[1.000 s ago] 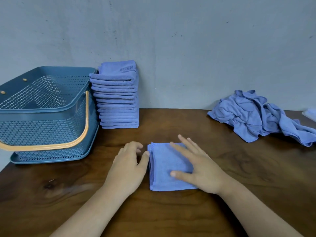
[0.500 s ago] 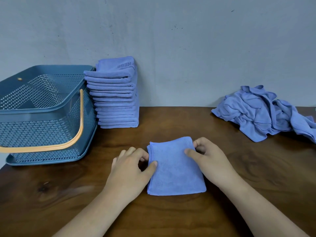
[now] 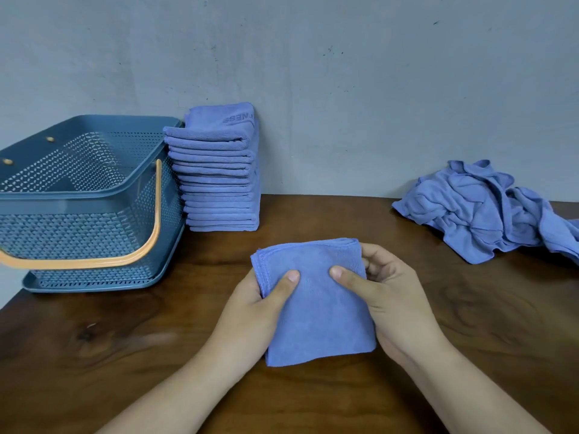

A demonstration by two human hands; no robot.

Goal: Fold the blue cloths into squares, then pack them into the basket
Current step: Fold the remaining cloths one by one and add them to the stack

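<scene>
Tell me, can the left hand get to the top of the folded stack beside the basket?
Probably, but not empty: the left hand grips the folded cloth with the right hand. Nothing stands between it and the stack; the basket sits off to the side.

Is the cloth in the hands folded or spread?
Folded: the blue cloth is a compact square with layered edges, gripped by left hand and right hand.
</scene>
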